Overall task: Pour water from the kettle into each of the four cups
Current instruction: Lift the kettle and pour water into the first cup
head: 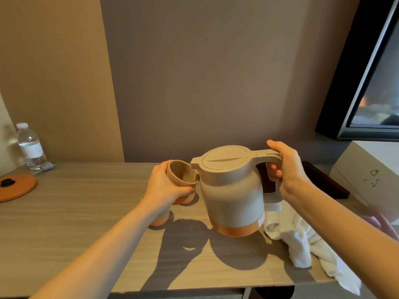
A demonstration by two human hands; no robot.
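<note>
Right hand [285,167]: fingers curled round the handle of the kettle [231,190], thumb lying along the top of the handle; the hand is clamped on it. Left hand [166,184]: fingers and thumb wrapped round the side of a cup [182,173], held above the surface [64,212] and tilted so that its mouth faces the kettle; the cup's rim lies just beside the kettle's spout, and whether the two touch cannot be told. Kettle: beige body with an orange band at the foot, lid closed, standing upright near the middle of the surface; whether its foot rests on the surface cannot be told. Two further cups: a second cup [185,198] stands directly below the left hand, only its orange foot showing; a third cup [159,220] stands nearer the front edge, mostly hidden by the left forearm. A white towel [298,240] lies crumpled just right of the kettle and runs to the front right corner. A dark tray [323,180] sits behind the kettle toward the back right corner; a white box [367,175] stands beyond it at the right edge. An orange kettle base [15,186] lies at the left edge; a water bottle [31,145] stands upright in the back left corner. A screen [377,83] hangs on the wall at the upper right.
</note>
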